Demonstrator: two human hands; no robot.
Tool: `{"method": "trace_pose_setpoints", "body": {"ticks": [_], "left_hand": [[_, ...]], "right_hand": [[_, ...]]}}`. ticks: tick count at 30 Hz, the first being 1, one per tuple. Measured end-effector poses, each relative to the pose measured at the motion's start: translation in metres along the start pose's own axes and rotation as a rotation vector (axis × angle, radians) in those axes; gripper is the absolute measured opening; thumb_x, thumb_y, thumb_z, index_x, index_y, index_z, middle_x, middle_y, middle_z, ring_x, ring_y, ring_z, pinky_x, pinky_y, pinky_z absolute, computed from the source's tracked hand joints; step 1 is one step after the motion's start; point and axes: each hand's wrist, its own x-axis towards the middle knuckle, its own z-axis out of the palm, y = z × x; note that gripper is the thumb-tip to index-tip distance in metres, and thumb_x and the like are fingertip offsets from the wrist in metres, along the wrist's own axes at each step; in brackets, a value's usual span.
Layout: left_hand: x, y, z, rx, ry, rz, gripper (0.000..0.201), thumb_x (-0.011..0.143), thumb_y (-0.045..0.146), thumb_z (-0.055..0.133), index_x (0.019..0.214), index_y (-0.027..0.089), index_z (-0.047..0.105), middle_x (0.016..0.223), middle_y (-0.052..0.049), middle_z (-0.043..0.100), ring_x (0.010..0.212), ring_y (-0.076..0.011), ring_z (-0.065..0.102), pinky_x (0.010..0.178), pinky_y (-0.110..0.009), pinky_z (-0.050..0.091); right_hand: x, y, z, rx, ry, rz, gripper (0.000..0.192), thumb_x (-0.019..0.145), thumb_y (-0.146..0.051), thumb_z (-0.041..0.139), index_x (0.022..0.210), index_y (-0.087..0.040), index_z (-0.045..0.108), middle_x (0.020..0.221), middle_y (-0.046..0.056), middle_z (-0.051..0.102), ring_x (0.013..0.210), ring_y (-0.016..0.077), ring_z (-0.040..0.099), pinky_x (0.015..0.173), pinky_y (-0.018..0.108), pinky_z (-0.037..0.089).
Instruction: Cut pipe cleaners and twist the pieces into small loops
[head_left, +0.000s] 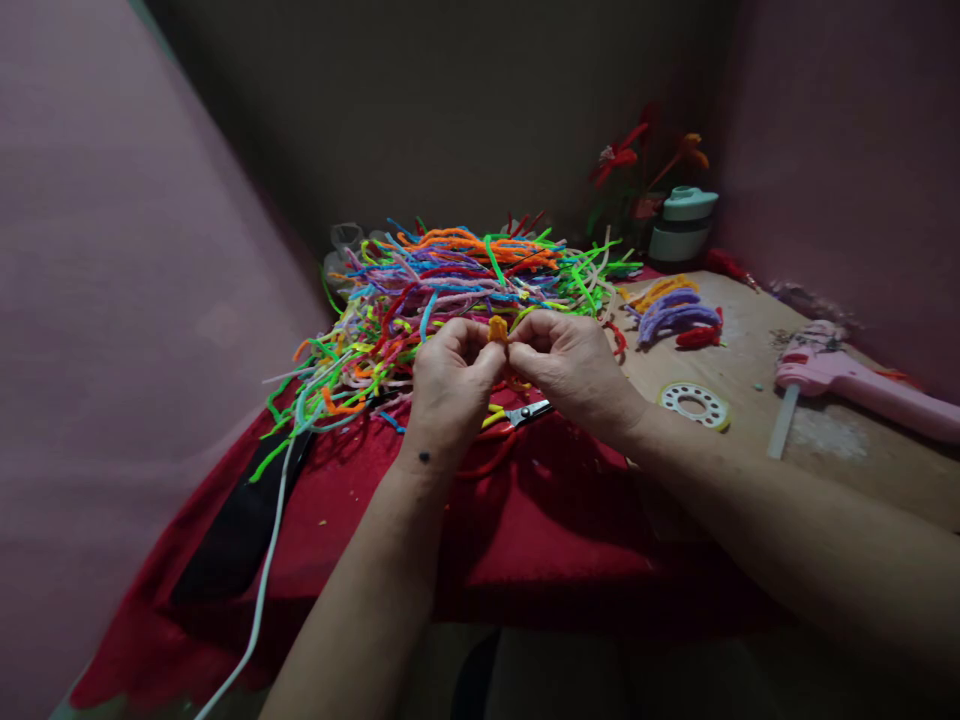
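Between my two hands is a small folded piece of orange-yellow pipe cleaner (498,328), pinched at its lower end. My left hand (457,370) is closed, thumb and fingers pressed on it. My right hand (562,360) is closed against its other side, fingertips almost touching the left ones; part of the piece is hidden behind the fingers. Just beyond lies a big heap of many-coloured pipe cleaners (450,280). Beneath the hands, a pair of scissors (528,412) with red and yellow handles rests on the red cloth (570,540).
On the board (750,340) at right lie purple pipe cleaner bundles (673,316), a white ring with holes (694,404) and a pink glue gun (862,385). A teal-lidded container (684,222) and red flowers (621,158) stand behind. At left, a white cable (271,540) crosses a black flat object (232,540).
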Motion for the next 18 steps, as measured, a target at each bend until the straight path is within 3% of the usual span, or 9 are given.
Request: {"method": "trace_pose_setpoints", "body": {"ticks": [4, 9, 14, 18], "left_hand": [[-0.0004, -0.0033, 0.0004, -0.045, -0.02, 0.037, 0.015, 0.067, 0.018, 0.055, 0.08, 0.016, 0.062, 0.065, 0.002, 0.06, 0.057, -0.01, 0.054, 0.055, -0.021, 0.046], [-0.001, -0.0046, -0.0012, 0.145, 0.005, 0.038, 0.011, 0.069, 0.016, 0.051, 0.074, 0.015, 0.062, 0.06, 0.001, 0.059, 0.052, -0.0107, 0.053, 0.051, -0.021, 0.043], [-0.0016, -0.0044, -0.0028, 0.44, 0.015, 0.161, 0.011, 0.072, 0.014, 0.049, 0.069, 0.016, 0.059, 0.057, 0.0, 0.057, 0.055, -0.0121, 0.052, 0.051, -0.022, 0.039], [-0.0007, -0.0049, -0.0041, 0.458, 0.008, 0.171, 0.01, 0.072, 0.014, 0.05, 0.067, 0.017, 0.059, 0.053, 0.001, 0.055, 0.052, -0.0114, 0.05, 0.05, -0.022, 0.037]], "right_hand": [[0.0003, -0.0004, -0.0005, -0.008, -0.005, 0.017, 0.01, 0.069, -0.017, 0.051, 0.061, -0.015, 0.057, 0.059, 0.0, 0.058, 0.056, 0.0096, 0.049, 0.055, 0.021, 0.037], [-0.0007, -0.0009, 0.0006, -0.11, 0.01, -0.022, 0.009, 0.068, -0.015, 0.051, 0.061, -0.016, 0.056, 0.058, 0.0, 0.056, 0.055, 0.01, 0.047, 0.055, 0.023, 0.035], [-0.002, 0.0011, 0.0022, -0.38, -0.06, -0.131, 0.008, 0.072, -0.015, 0.049, 0.067, -0.016, 0.054, 0.058, 0.001, 0.053, 0.052, 0.0105, 0.041, 0.054, 0.025, 0.029], [-0.0019, 0.0023, 0.0023, -0.473, -0.093, -0.208, 0.006, 0.074, -0.017, 0.05, 0.071, -0.015, 0.055, 0.058, 0.002, 0.052, 0.053, 0.0113, 0.039, 0.054, 0.026, 0.026]]}}
